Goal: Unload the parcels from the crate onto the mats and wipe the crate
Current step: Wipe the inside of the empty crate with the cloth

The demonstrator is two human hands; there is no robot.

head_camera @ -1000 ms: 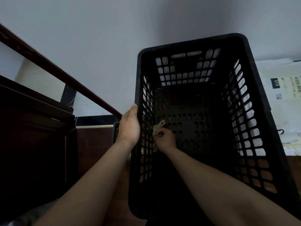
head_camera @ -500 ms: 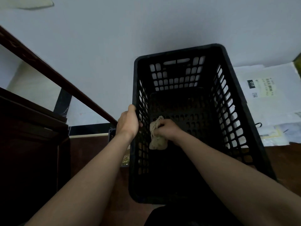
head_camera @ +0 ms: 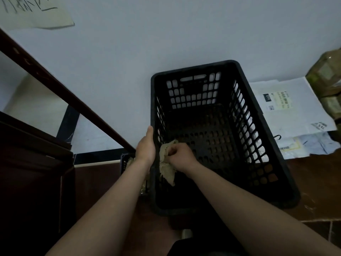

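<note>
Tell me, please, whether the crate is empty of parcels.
Empty: only the right hand and its cloth are inside the crate; the slotted floor shows bare.

Under me the brown tiled floor (head_camera: pixel 313 191) carries the black crate (head_camera: pixel 193 68) at centre frame, flat white parcels (head_camera: pixel 287 115) lying just right of it, and brown boxes (head_camera: pixel 328 84) at the right edge.
</note>
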